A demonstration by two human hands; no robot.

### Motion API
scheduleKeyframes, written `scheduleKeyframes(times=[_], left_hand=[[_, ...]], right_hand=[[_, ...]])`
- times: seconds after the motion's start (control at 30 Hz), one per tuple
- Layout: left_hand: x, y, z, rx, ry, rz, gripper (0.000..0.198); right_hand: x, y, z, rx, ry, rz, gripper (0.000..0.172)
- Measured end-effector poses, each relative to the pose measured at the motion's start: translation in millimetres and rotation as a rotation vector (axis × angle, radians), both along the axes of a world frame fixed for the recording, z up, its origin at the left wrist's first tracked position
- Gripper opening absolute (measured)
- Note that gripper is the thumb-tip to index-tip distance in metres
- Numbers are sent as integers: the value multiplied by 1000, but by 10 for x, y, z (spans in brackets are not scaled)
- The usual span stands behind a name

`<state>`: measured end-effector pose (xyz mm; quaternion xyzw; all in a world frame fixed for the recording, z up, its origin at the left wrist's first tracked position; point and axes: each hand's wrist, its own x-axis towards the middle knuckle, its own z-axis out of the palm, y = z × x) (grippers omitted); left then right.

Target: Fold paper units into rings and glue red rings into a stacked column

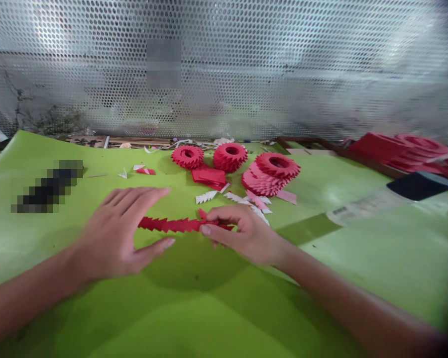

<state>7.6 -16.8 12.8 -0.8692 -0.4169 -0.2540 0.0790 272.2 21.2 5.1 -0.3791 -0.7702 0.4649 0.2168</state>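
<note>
A red chain of folded paper [171,224] with zigzag edges stretches between my hands just over the green surface. My right hand [242,231] pinches its right end between thumb and fingers. Around the left end of the chain, my left hand [121,233] is spread, thumb apart from the fingers; that end goes out of sight behind the hand. Beyond my right hand lie white zigzag paper strips [206,197] and a pink strip [258,200]. Farther back is a small pile of red paper pieces [209,175].
Spiky paper rings stand at the back: a red one [187,156], a red stack [230,157] and a pink-and-red stack [271,174]. A dark-ended clear packet [418,186] and a red paper heap [395,151] are right. Behind rises a perforated metal panel [224,79].
</note>
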Motion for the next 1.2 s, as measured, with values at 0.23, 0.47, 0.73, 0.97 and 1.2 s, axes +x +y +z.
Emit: scheduleKeyframes(times=[0.23,0.47,0.73,0.97,1.2], left_hand=[[-82,32,-25,-43,-99,-21,67],[10,-42,-41,-91,12,-56,55],[198,-51,-148,-535,180,-92,40],[105,31,-161,-480,190,-64,35],[79,10,-100,-551,205,-108,42]], right_hand=[[-38,-9,-10,-72,-54,-63,37],[-146,-72,-33,-91,-87,-97,36],[-27,21,9,138,-152,-98,54],[126,217,68,448,-730,-257,50],[-7,115,-96,681,-807,-34,30]])
